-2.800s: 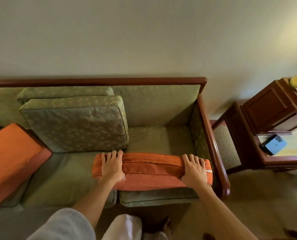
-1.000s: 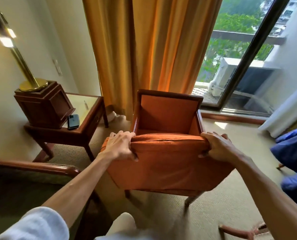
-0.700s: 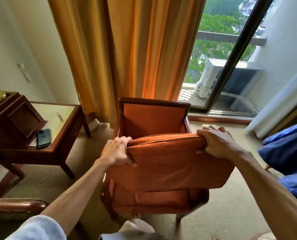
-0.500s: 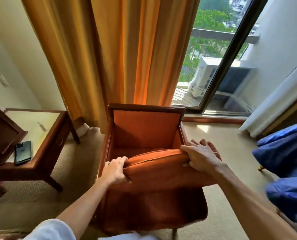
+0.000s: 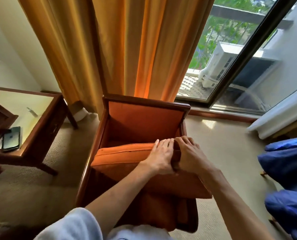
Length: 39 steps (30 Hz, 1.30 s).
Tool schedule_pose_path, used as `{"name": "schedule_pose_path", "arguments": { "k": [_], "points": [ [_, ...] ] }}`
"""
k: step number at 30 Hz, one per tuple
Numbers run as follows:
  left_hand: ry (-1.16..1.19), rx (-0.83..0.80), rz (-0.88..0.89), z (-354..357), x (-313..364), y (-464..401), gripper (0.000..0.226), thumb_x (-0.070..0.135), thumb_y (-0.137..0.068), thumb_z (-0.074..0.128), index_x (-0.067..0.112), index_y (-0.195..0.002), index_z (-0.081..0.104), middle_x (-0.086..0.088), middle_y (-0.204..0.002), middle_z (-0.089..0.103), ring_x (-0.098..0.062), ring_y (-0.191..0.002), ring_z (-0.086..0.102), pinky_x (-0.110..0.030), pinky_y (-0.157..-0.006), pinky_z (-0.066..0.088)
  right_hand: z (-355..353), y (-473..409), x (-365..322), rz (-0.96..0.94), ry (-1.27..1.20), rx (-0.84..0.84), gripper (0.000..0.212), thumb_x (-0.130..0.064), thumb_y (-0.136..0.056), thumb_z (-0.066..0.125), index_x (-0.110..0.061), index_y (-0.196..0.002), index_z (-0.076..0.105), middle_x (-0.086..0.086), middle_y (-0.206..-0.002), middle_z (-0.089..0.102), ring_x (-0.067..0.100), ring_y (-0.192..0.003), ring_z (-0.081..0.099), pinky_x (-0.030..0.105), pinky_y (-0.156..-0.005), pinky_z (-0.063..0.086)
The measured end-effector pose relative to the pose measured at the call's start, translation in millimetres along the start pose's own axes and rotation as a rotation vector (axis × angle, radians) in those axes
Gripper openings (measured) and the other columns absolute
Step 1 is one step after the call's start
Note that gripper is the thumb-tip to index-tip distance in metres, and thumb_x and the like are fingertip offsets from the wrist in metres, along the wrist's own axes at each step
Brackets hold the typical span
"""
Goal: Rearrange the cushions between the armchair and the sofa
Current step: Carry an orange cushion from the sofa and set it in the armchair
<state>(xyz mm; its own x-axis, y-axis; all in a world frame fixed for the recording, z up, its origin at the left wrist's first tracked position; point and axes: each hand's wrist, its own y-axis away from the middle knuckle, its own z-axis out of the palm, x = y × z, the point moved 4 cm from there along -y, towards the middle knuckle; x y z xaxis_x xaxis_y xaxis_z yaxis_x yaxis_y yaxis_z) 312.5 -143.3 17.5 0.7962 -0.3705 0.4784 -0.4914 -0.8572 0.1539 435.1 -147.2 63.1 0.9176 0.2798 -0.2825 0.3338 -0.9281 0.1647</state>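
Head view: both hands side by side on the far edge of a flat orange fabric cushion [image 5: 126, 163]. Left hand [image 5: 159, 159] and right hand [image 5: 190, 155] touching, fingers [image 5: 163, 144] curled over that piped edge, gripping it. Cushion tilted, resting across the seat of the orange wooden-framed armchair [image 5: 144, 118]. Beyond the fingertips, the chair back and orange curtain [image 5: 135, 49].
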Motion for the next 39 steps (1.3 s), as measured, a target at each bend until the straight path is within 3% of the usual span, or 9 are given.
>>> {"name": "schedule_pose_path", "arguments": {
  "k": [4,6,13,17,22,28,31,34,39],
  "points": [
    [-0.088,0.024,0.015,-9,23,-28,0.141,0.057,-0.061,0.089,0.03,-0.159,-0.009,-0.013,-0.143,0.041,-0.033,-0.133,0.038,-0.05,-0.121,0.021,10,4,62,0.129,-0.688,-0.031,0.108,-0.044,-0.053,0.092,-0.039,-0.142,0.031,-0.001,-0.134,0.046,0.017,-0.119,0.053,0.042,-0.099,0.051],
    [-0.096,0.033,0.0,-14,19,-32,0.139,0.057,-0.057,0.09,0.045,-0.155,-0.007,-0.01,-0.132,0.046,-0.031,-0.123,0.044,-0.049,-0.113,0.03,24,12,86,0.152,-0.767,-0.064,0.106,-0.04,-0.052,0.097,-0.049,-0.135,0.031,-0.006,-0.132,0.046,0.011,-0.118,0.054,0.032,-0.097,0.05],
    [0.037,0.027,-0.122,-28,-17,-23,0.125,0.047,-0.053,0.095,0.043,-0.152,0.018,0.003,-0.126,0.053,-0.021,-0.118,0.049,-0.039,-0.109,0.035,131,63,165,0.361,-0.593,-0.136,0.105,-0.052,-0.035,0.091,-0.03,-0.124,0.04,-0.008,-0.111,0.052,0.015,-0.104,0.053,0.016,-0.075,0.04],
    [0.061,0.047,-0.15,-24,-13,-15,0.119,0.042,-0.058,0.095,0.036,-0.153,0.025,0.003,-0.133,0.053,-0.02,-0.122,0.047,-0.038,-0.111,0.033,157,63,194,0.398,-0.639,-0.132,0.108,-0.05,-0.031,0.099,-0.026,-0.123,0.047,-0.003,-0.107,0.062,0.016,-0.099,0.062,0.038,-0.084,0.051],
    [0.255,0.181,-0.213,-66,-29,-3,0.118,0.034,-0.055,0.098,0.041,-0.15,0.029,0.006,-0.141,0.053,-0.016,-0.131,0.049,-0.037,-0.114,0.037,82,35,167,0.287,-0.607,-0.082,0.102,-0.021,-0.049,0.1,-0.024,-0.136,0.047,-0.006,-0.105,0.06,0.02,-0.106,0.058,0.031,-0.089,0.042],
    [0.291,0.089,-0.493,-108,-116,46,0.131,0.028,-0.048,0.102,0.036,-0.152,0.022,-0.002,-0.14,0.055,-0.021,-0.13,0.053,-0.03,-0.109,0.039,-25,-5,94,-0.037,-0.103,0.043,0.066,-0.057,-0.052,0.077,-0.037,-0.109,0.05,-0.02,-0.099,0.05,0.015,-0.1,0.05,0.038,-0.085,0.041],
    [0.125,-0.067,-0.713,-73,-139,62,0.135,0.019,-0.064,0.094,0.017,-0.161,-0.002,-0.018,-0.16,0.03,-0.031,-0.145,0.036,-0.037,-0.116,0.035,-8,-26,44,-0.144,0.052,-0.011,0.063,-0.057,-0.053,0.068,-0.03,-0.108,0.05,-0.016,-0.108,0.054,0.013,-0.11,0.048,0.037,-0.087,0.038],
    [-0.143,-0.125,-0.829,-44,-124,61,0.129,0.015,-0.078,0.082,0.015,-0.158,-0.02,-0.035,-0.16,-0.017,-0.05,-0.151,-0.006,-0.056,-0.123,0.012,25,-36,9,-0.208,0.073,-0.001,0.059,-0.054,-0.056,0.062,-0.027,-0.107,0.048,-0.012,-0.109,0.055,0.019,-0.11,0.05,0.04,-0.086,0.038],
    [-0.326,-0.04,-0.359,-26,-50,10,0.128,0.025,-0.077,0.083,0.023,-0.159,-0.017,-0.021,-0.164,-0.022,-0.039,-0.151,-0.022,-0.059,-0.122,-0.007,24,-49,-1,-0.226,0.161,0.075,0.086,-0.068,-0.06,0.061,-0.019,-0.129,0.047,-0.003,-0.124,0.056,0.025,-0.115,0.05,0.045,-0.09,0.04]
  ]
}}
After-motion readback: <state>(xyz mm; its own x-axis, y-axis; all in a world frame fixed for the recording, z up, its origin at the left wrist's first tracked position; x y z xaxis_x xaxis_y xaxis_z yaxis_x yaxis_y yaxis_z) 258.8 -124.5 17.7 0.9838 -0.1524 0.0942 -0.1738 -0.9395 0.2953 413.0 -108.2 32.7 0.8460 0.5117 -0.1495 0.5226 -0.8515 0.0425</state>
